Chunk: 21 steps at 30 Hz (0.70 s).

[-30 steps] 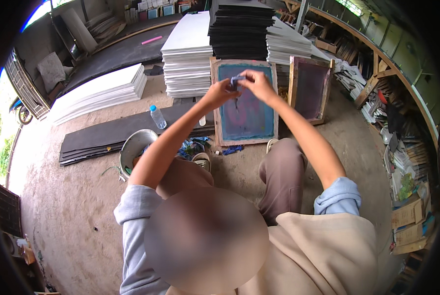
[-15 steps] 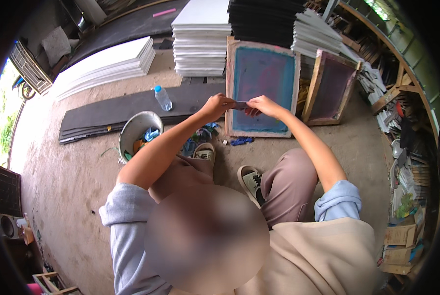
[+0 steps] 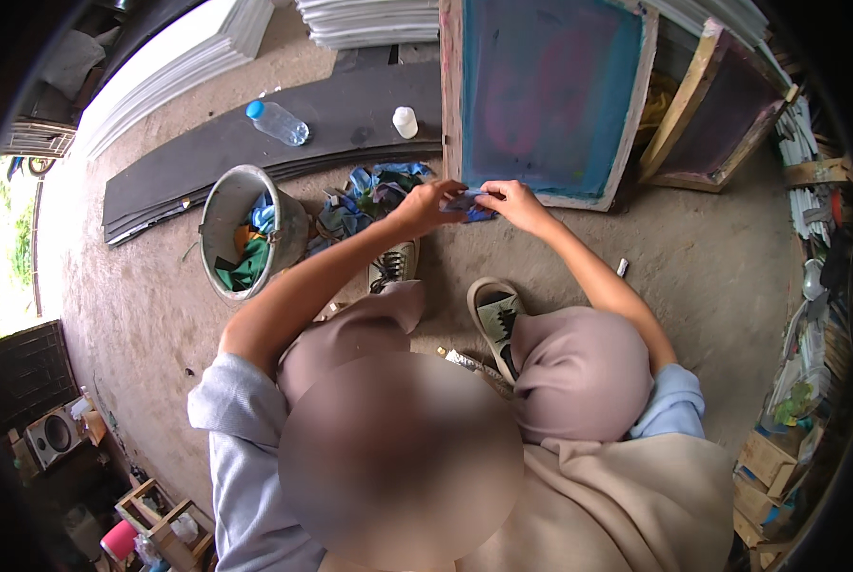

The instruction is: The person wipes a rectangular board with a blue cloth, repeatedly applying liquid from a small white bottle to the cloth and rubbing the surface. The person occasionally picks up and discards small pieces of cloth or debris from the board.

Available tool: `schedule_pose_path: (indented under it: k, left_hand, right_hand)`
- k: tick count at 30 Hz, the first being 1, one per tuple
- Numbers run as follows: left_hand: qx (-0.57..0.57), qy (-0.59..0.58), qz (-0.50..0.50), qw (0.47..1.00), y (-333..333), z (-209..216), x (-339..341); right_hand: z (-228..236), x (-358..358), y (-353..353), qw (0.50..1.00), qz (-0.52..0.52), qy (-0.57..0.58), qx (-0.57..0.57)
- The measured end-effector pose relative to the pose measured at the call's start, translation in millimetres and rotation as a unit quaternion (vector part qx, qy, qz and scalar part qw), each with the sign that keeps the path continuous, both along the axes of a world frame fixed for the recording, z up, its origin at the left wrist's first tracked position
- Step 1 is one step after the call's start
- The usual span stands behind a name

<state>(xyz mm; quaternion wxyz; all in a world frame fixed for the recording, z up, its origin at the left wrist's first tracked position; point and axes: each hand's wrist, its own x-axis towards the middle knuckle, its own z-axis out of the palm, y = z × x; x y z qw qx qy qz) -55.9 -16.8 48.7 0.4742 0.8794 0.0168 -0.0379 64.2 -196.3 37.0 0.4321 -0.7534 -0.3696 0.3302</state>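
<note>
Both my hands are closed on a small grey-blue piece (image 3: 465,199), holding it stretched between their fingertips. It looks like folded cloth, but its kind is too small to make out. My left hand (image 3: 426,210) grips its left end and my right hand (image 3: 519,205) pinches its right end. Just beyond them a framed printing screen (image 3: 550,95) with blue-and-purple mesh stands upright. Behind my left hand a heap of blue and dark rags (image 3: 355,205) lies on the floor.
A grey bucket (image 3: 288,227) with coloured rags stands left of my left forearm. On dark sheets (image 3: 174,191) are a blue-capped water bottle (image 3: 279,123) and a white bottle (image 3: 405,122). A second framed screen (image 3: 722,110) leans at the right. White sheet stacks (image 3: 174,67) lie farther back.
My view has tipped downward, so the screen and bottles sit higher in the picture and the white bottle shows. Both hands keep hold of the grey-blue piece, now nearer the screen's lower edge in view.
</note>
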Motion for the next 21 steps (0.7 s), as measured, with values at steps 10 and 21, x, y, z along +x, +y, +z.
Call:
schedule_pose_path:
  k: [10,21]
  left_hand:
    - [0.038,0.05,0.102,0.993,-34.0,-91.9,-22.3]
    - [0.112,0.0,0.063,0.992,-20.8,-99.1,-30.3]
  right_hand:
    - [-99.8,5.2,-65.1,0.966,-0.233,-0.114,-0.019]
    - [-110.4,-5.4,-21.1,0.954,-0.035,-0.285,0.082]
